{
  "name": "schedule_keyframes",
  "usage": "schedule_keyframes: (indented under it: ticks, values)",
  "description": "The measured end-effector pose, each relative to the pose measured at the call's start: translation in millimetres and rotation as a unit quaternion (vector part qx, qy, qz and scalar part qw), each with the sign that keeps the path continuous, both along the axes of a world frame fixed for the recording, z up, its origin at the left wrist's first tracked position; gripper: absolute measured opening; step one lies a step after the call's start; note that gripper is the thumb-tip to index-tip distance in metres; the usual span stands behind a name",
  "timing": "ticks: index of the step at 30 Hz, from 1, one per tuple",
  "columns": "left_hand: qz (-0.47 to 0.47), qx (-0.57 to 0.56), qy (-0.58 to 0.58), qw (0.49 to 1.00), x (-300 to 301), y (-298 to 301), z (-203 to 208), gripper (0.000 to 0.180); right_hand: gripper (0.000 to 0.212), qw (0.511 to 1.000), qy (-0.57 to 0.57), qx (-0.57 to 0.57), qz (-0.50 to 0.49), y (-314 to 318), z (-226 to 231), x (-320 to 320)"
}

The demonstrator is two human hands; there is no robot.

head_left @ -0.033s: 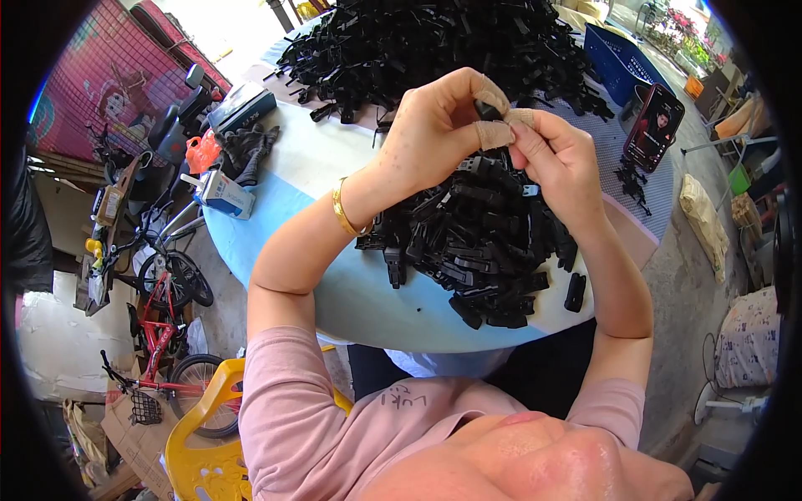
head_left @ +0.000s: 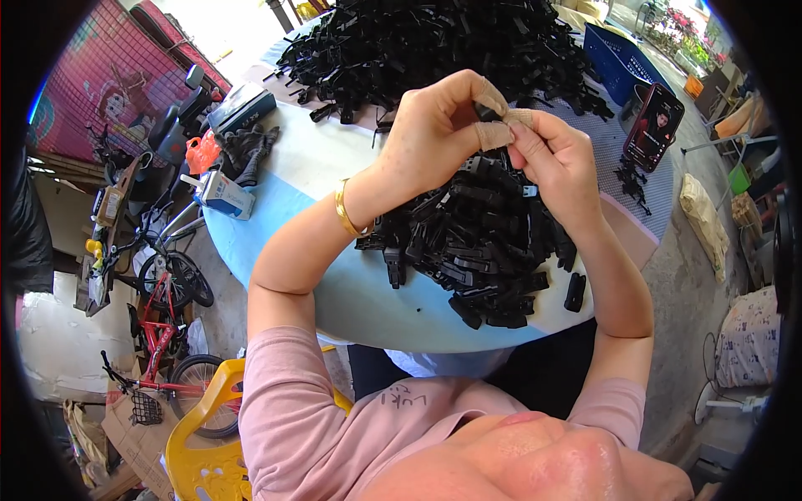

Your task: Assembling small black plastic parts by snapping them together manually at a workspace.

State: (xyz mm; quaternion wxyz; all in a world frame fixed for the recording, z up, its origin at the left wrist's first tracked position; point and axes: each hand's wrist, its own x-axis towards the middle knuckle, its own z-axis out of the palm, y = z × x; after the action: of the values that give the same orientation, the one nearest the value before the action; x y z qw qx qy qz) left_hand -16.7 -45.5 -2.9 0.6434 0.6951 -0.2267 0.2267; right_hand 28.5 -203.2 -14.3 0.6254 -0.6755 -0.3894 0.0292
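Over the table, my left hand [head_left: 434, 134] closes its tape-wrapped thumb and fingers round a small black plastic part [head_left: 484, 111], most of which they cover. My right hand [head_left: 555, 154] meets it from the right, thumb and taped forefinger pinched at the left fingertips. What lies inside that right pinch is hidden. Just below both hands spreads a heap of black plastic clip-like pieces [head_left: 476, 242]. One black piece [head_left: 575, 292] lies apart at its right side. Beyond my hands rises a much larger mound of black parts [head_left: 434, 50].
The round table [head_left: 351, 305] has a pale blue and white cover. A phone [head_left: 654, 127] stands propped at the right, near a blue plastic basket [head_left: 620, 63]. Boxes [head_left: 225, 194] and dark gloves [head_left: 249, 154] lie at the left edge. A yellow chair [head_left: 200, 434] and red bicycle [head_left: 159, 342] are lower left.
My left fingers have shifted very slightly, and less of the black part shows between them. Everything else looks the same.
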Motion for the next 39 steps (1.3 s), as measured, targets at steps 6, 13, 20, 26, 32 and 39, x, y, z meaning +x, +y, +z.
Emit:
schedule_keyframes:
  ticks: [6,13,20,26,32,39]
  values:
    - [0.123,0.165,-0.143,0.968,4.2,4.1,-7.1,0.028,0.018,0.991,0.131,0.021,0.026,0.6,5.9,0.7]
    - [0.252,0.287,-0.109,0.918,-8.9,-7.7,2.5,0.058,0.021,0.992,-0.118,0.013,-0.042,-3.2,6.3,2.7]
    - [0.182,0.380,-0.123,0.899,-25.6,3.7,36.5,0.066,0.021,0.989,-0.110,0.092,-0.029,-15.0,5.1,15.3]
    - [-0.294,0.037,0.171,0.940,-1.9,41.2,26.2,0.040,0.024,0.980,0.044,0.121,0.149,-9.0,2.8,18.7]
    - [-0.180,-0.045,0.243,0.952,-6.4,11.4,17.3,0.016,0.022,0.988,-0.084,0.081,0.097,-7.9,-1.3,25.7]
    - [0.029,0.092,0.102,0.990,-4.8,7.7,4.4,0.012,0.011,0.996,-0.009,0.087,0.013,-5.2,-2.1,16.1]
